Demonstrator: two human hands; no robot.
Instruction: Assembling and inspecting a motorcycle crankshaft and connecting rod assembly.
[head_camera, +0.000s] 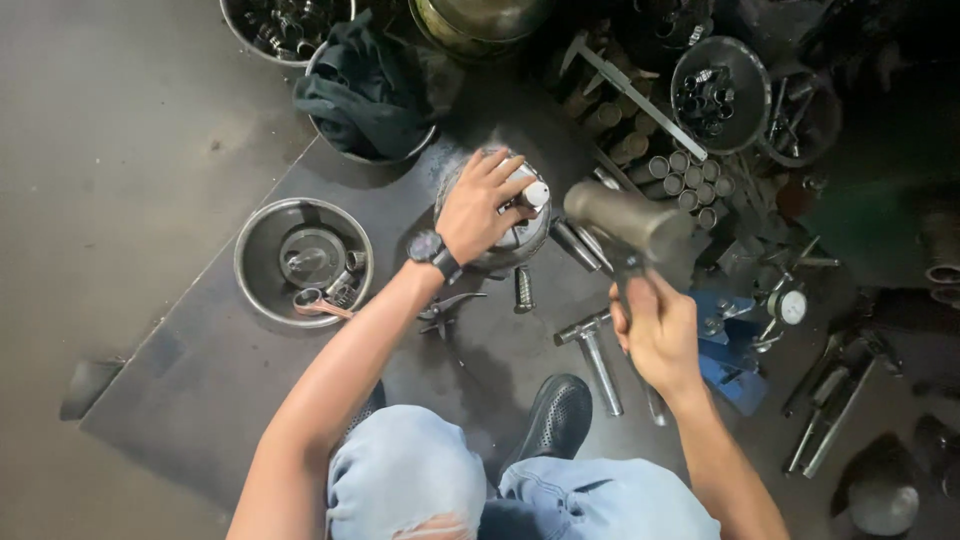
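Observation:
My left hand (480, 205), with a dark watch on its wrist, rests on top of a round metal part (520, 240) on the dark mat and holds a small white-tipped piece (536, 192) upright against it. My right hand (658, 335) grips the handle of a heavy hammer (625, 218), whose blurred metal head is raised just to the right of the round part. My knees in light jeans and one black shoe (558, 415) are at the bottom.
A steel bowl (256, 235) with a spanner and small parts lies left. A second bowl holds a dark rag (365, 95). A T-handle tool (597, 350), a bolt (523, 288) and pliers (445, 312) lie near my hands. Several metal sleeves (685, 175), a dial gauge (791, 306) and tools crowd the right.

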